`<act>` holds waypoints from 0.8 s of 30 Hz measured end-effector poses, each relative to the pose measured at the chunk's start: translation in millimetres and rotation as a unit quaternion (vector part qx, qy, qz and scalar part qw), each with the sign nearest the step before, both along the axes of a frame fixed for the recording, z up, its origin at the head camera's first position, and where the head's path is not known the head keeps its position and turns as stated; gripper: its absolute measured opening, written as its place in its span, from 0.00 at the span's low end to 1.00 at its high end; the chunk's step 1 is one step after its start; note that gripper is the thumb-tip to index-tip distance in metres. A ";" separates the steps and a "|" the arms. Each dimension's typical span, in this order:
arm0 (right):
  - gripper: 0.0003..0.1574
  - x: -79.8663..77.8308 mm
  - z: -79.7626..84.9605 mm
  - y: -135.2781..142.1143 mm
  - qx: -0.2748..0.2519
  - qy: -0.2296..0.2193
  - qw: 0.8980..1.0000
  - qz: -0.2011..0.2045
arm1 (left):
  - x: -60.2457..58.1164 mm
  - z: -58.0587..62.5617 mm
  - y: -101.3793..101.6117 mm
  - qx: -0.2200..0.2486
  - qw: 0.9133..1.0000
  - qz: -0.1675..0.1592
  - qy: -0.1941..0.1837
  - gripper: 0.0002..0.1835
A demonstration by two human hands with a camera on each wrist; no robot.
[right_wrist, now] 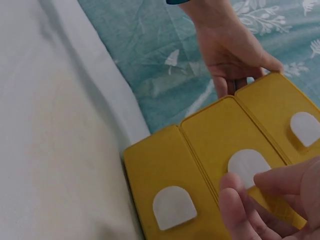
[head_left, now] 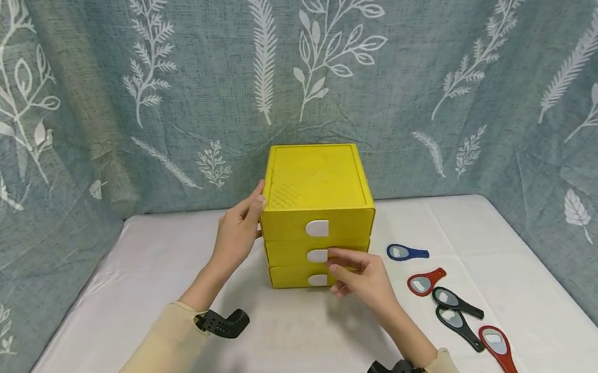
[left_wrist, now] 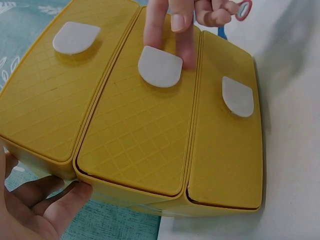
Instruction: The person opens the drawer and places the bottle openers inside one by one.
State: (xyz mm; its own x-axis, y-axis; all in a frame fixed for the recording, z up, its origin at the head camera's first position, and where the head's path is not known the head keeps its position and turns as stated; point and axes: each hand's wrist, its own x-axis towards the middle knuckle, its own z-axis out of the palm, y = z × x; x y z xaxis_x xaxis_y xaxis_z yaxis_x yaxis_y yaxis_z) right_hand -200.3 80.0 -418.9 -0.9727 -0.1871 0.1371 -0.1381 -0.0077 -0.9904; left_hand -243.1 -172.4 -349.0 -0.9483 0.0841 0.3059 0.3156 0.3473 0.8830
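Observation:
A yellow box of drawers (head_left: pixel 315 178) stands on the white-covered table, its three drawers stacked and pushed in. Each drawer front carries a white rounded pull tab. My left hand (head_left: pixel 234 236) rests against the box's left side, thumb near the top front corner, and its other fingers are partly hidden behind that side. At the middle drawer, my right hand (head_left: pixel 364 275) pinches the white tab (left_wrist: pixel 160 67) with fingertips at its edge. The top tab (head_left: pixel 317 229) and the bottom tab (right_wrist: pixel 174 207) are untouched.
To the right of the box lie several bottle openers: a blue one (head_left: pixel 406 252), a red one (head_left: pixel 426 282), two crossed black ones (head_left: pixel 459 326) and another red one (head_left: pixel 500 352). A grey-green leaf-patterned curtain (head_left: pixel 228 82) hangs behind and on both sides.

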 end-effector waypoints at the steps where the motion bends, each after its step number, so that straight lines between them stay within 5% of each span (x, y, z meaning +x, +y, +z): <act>1: 0.18 0.0 0.1 -0.7 0.000 0.003 1.000 -0.003 | -0.3 0.1 -0.2 -0.001 1.000 -0.001 0.000 0.27; 17: 0.17 -6.8 -1.3 -1.1 0.047 0.087 0.995 -0.019 | -1.8 1.4 1.6 -0.004 1.000 0.010 0.008 0.30; 24: 0.14 -12.0 1.6 -1.0 0.072 0.088 0.993 -0.008 | -1.8 -0.2 1.2 -0.005 1.000 0.012 0.007 0.30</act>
State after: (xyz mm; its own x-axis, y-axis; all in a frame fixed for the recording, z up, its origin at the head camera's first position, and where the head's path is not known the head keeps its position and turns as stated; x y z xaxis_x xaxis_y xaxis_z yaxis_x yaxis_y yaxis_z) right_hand -212.3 79.0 -417.4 -0.9391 -0.2026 0.2775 -0.3077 0.1362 -0.9417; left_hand -244.9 -171.3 -349.1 -0.9456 0.0636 0.3190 0.3196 0.3634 0.8751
